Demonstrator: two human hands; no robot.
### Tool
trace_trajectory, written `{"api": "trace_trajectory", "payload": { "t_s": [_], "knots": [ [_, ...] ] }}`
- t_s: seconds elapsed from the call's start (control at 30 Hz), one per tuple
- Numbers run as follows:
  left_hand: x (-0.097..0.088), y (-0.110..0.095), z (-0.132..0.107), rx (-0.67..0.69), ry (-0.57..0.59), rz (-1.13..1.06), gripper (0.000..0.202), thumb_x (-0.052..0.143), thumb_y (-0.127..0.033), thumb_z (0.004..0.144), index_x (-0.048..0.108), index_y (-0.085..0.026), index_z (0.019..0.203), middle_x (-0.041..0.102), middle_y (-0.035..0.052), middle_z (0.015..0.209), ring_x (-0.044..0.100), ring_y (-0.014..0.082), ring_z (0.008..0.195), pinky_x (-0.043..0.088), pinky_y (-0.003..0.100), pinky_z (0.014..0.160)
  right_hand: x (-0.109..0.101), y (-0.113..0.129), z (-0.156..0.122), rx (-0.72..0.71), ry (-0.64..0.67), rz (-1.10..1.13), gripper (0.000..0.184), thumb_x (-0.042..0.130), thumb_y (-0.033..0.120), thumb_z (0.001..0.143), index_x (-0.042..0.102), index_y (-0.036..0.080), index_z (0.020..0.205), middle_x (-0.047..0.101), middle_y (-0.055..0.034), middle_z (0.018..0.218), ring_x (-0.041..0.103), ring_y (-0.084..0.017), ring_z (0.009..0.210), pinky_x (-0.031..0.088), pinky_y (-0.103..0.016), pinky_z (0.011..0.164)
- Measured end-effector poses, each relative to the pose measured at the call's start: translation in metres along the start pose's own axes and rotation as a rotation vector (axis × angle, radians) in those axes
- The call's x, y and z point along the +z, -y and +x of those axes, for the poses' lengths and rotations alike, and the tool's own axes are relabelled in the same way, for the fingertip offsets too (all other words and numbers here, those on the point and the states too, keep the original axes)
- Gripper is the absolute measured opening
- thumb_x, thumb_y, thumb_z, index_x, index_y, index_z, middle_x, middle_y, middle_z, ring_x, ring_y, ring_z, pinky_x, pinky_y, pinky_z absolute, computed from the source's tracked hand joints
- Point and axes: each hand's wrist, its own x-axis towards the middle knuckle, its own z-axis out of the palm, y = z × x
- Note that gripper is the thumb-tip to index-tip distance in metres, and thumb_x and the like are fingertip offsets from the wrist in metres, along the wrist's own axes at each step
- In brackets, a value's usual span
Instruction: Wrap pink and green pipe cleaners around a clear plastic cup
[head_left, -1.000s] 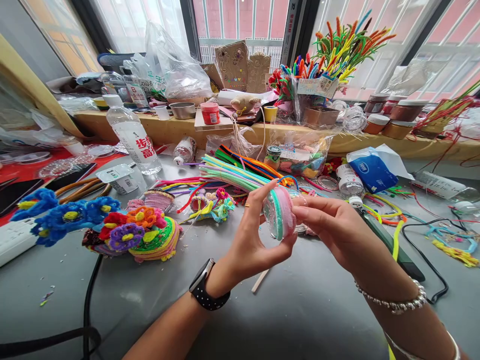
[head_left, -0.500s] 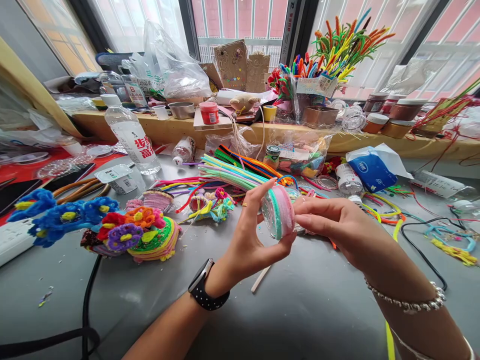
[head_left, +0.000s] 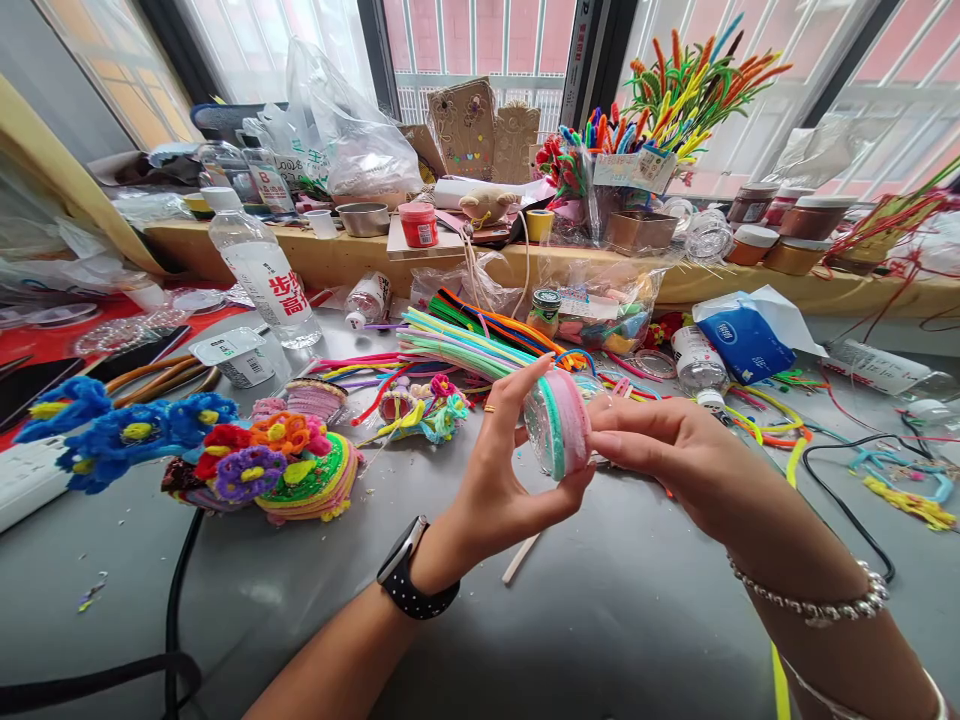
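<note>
Round clear container (head_left: 537, 428), one, banded in fuzzy mint and pink: centre of frame, raised, turned on edge. Left hand (head_left: 501, 480): holding it between thumb and fingers. Right hand (head_left: 679, 450): fingertips at the pink side; whether they pinch anything, I cannot tell from here. Chenille stems (head_left: 457, 345), bundled: behind, upper centre. Blue chenille flowers (head_left: 142, 432): left of frame.

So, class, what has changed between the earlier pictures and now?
Since the first picture, the right hand has shifted slightly rightward at the wrist, its beaded bracelet along with it. Its fingertips remain by the pink edge of the round piece; whether their pinch changed is unclear. The left hand still holds the piece; the upright bottle stayed put.
</note>
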Motion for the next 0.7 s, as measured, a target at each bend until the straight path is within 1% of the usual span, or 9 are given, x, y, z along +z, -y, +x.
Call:
{"api": "trace_trajectory", "payload": {
  "t_s": [0.13, 0.33, 0.5, 0.57, 0.63, 0.7],
  "knots": [
    [-0.0003, -0.0016, 0.0009, 0.017, 0.0, -0.018, 0.081, 0.067, -0.02, 0.07, 0.025, -0.032, 0.137, 0.036, 0.0091, 0.136, 0.044, 0.0264, 0.118, 0.05, 0.035, 0.087, 0.0002, 0.0018, -0.0004, -0.018, 0.007, -0.012, 0.017, 0.062, 0.032, 0.08, 0.076, 0.022, 0.081, 0.07, -0.0027, 0.084, 0.06, -0.017, 0.082, 0.046, -0.026, 0.076],
    [-0.0004, -0.0015, 0.0021, 0.037, 0.01, -0.034, 0.081, 0.067, -0.019, 0.069, 0.024, -0.03, 0.137, 0.035, 0.0096, 0.137, 0.046, 0.0263, 0.117, 0.05, 0.036, 0.089, 0.0012, 0.0025, -0.0016, -0.032, 0.012, -0.022, 0.018, 0.062, 0.034, 0.08, 0.075, 0.027, 0.089, 0.071, -0.0017, 0.09, 0.06, -0.017, 0.088, 0.045, -0.028, 0.082],
    [-0.001, -0.0006, 0.0015, 0.056, 0.01, -0.028, 0.081, 0.067, -0.02, 0.069, 0.025, -0.031, 0.137, 0.035, 0.0096, 0.137, 0.043, 0.0274, 0.12, 0.05, 0.037, 0.089, -0.0006, 0.0013, -0.0021, -0.032, 0.027, -0.017, 0.019, 0.061, 0.035, 0.081, 0.075, 0.025, 0.089, 0.069, -0.0034, 0.089, 0.059, -0.018, 0.087, 0.045, -0.029, 0.083],
    [-0.0009, -0.0011, 0.0015, 0.07, 0.011, -0.008, 0.082, 0.067, -0.018, 0.068, 0.025, -0.031, 0.137, 0.035, 0.0101, 0.137, 0.042, 0.0284, 0.122, 0.05, 0.038, 0.09, -0.001, -0.0004, -0.002, -0.036, 0.032, -0.023, 0.022, 0.059, 0.038, 0.081, 0.074, 0.024, 0.09, 0.068, -0.0035, 0.089, 0.058, -0.019, 0.086, 0.044, -0.031, 0.084],
    [-0.0005, -0.0019, 0.0016, 0.089, 0.01, 0.028, 0.081, 0.067, -0.018, 0.068, 0.025, -0.031, 0.137, 0.035, 0.0105, 0.136, 0.04, 0.03, 0.123, 0.048, 0.04, 0.09, -0.0002, -0.0025, -0.0018, -0.044, 0.019, -0.035, 0.028, 0.057, 0.045, 0.082, 0.074, 0.022, 0.084, 0.066, -0.0039, 0.083, 0.057, -0.02, 0.082, 0.044, -0.033, 0.082],
    [0.0001, -0.0023, 0.0016, 0.108, 0.005, 0.053, 0.081, 0.067, -0.018, 0.067, 0.026, -0.031, 0.136, 0.035, 0.0107, 0.135, 0.039, 0.031, 0.124, 0.048, 0.042, 0.091, 0.002, -0.0043, -0.0013, -0.035, -0.017, -0.034, 0.033, 0.055, 0.049, 0.081, 0.071, 0.021, 0.074, 0.063, -0.0035, 0.076, 0.055, -0.019, 0.077, 0.044, -0.032, 0.077]
  ]
}}
